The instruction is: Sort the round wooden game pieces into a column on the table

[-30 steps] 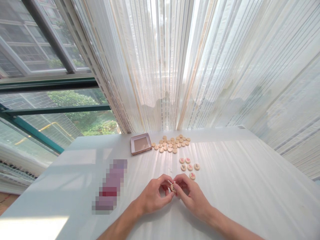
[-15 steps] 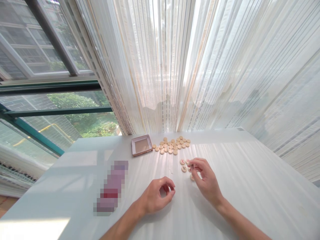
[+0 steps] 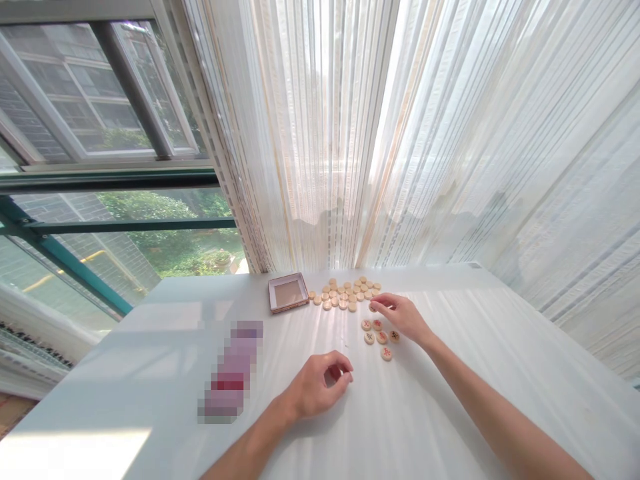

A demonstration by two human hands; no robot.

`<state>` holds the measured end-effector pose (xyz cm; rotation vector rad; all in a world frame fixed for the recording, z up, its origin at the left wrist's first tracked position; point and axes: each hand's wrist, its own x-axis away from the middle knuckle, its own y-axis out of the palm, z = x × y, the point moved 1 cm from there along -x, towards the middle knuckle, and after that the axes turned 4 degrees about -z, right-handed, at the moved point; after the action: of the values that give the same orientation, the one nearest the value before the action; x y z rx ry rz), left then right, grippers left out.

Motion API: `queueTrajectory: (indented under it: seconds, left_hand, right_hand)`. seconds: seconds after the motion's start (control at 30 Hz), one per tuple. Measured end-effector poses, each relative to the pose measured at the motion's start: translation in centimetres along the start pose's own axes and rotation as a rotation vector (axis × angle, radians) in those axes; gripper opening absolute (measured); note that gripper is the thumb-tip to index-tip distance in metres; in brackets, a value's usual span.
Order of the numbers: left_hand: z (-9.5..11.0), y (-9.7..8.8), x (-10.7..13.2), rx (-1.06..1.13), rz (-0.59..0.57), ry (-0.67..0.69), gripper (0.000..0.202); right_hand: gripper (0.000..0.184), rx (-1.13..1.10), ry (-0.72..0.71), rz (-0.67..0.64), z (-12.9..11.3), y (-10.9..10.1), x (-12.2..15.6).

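Round wooden chess pieces lie on a white table (image 3: 450,373). A far cluster (image 3: 345,294) lies face down near the curtain; a nearer group (image 3: 379,332) shows red and black characters. My right hand (image 3: 400,315) reaches between the two groups, its thumb and forefinger pinched on a piece (image 3: 373,307) at the cluster's near right edge. Resting on the table nearer me, my left hand (image 3: 320,384) has its fingers curled in; I see nothing in it.
A small open brown box (image 3: 288,293) sits left of the far cluster. A blurred purple and red object (image 3: 230,379) lies on the table's left side. Sheer curtains (image 3: 400,133) hang behind the table, and a window (image 3: 100,167) is at the left.
Both hands held one piece together a second ago. My right hand then set it among the nearer group and reached farther to the face-down cluster. My left hand stayed put.
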<state>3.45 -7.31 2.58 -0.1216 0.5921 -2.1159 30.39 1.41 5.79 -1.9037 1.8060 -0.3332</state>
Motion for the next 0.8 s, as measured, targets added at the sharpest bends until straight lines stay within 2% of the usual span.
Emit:
queueTrajectory:
  seconds: [0.13, 0.27, 0.57, 0.8]
  left_hand:
    - [0.0, 0.1, 0.0, 0.016, 0.01, 0.0, 0.01]
    - [0.0, 0.0, 0.0, 0.018, 0.009, -0.003, 0.011]
    - [-0.1, 0.0, -0.1, 0.008, 0.007, 0.011, 0.012]
    - [0.0, -0.1, 0.0, 0.014, 0.002, 0.001, 0.013]
  right_hand:
    - [0.014, 0.095, 0.013, -0.109, 0.2, 0.9, -2.2]
    - [0.016, 0.179, 0.009, -0.152, 0.3, 1.5, -2.9]
    - [0.02, 0.307, -0.084, -0.129, 1.3, 1.8, -2.6]
    - [0.034, 0.301, -0.124, -0.114, 1.5, 1.3, -2.4]
